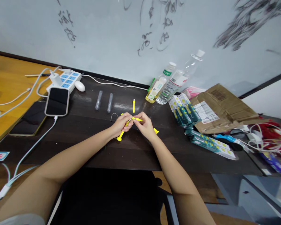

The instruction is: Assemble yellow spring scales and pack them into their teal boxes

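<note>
My left hand [121, 125] is closed around a yellow plastic rod [120, 136] with a flared lower end. Close beside it, my right hand [145, 125] pinches a small yellow plastic piece [138, 119]. Between the fingertips of both hands shows a bit of thin metal wire, partly hidden. Just beyond the hands, another yellow rod [134, 106] with a pale tip lies on the table. A yellow flared piece [156, 131] pokes out by my right wrist. Left of my hands is a bent U-shaped metal wire [113, 117]. Farther back lie two clear tubes [98, 100].
At left are two phones [57, 101], a power strip [69, 79], a white mouse-like object [80, 86] and cables. Two bottles [158, 87] stand against the whiteboard [103, 37]. Several green-and-white packages [184, 109] and a cardboard parcel [224, 106] occupy the right side.
</note>
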A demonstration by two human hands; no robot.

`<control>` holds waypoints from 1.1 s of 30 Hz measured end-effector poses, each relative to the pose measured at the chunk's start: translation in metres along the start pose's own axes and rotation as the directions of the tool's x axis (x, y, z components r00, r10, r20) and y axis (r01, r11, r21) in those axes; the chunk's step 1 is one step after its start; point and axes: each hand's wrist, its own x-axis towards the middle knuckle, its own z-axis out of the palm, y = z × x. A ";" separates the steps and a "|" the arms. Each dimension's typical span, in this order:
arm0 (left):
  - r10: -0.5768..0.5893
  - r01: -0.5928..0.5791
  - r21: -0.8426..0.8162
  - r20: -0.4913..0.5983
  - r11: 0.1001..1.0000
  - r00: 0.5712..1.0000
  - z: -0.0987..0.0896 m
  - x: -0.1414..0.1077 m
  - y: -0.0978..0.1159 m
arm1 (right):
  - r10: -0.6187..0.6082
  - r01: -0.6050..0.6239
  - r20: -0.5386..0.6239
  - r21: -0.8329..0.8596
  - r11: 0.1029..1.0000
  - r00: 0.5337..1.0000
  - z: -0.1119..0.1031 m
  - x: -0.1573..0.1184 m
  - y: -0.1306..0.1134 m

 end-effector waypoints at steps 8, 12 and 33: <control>-0.030 0.030 0.012 0.004 0.999 1.000 0.000 0.001 -0.001 | -0.079 0.092 0.053 -0.299 0.950 0.995 -0.008 0.000 -0.002; -0.047 0.047 0.015 0.005 0.999 0.999 -0.001 0.001 -0.002 | -0.133 0.156 0.082 -0.434 0.887 0.988 -0.013 0.001 -0.004; -0.161 0.142 0.155 0.121 0.978 0.979 0.004 -0.003 -0.002 | 0.177 -0.126 -0.122 0.344 0.931 0.977 -0.019 0.012 0.000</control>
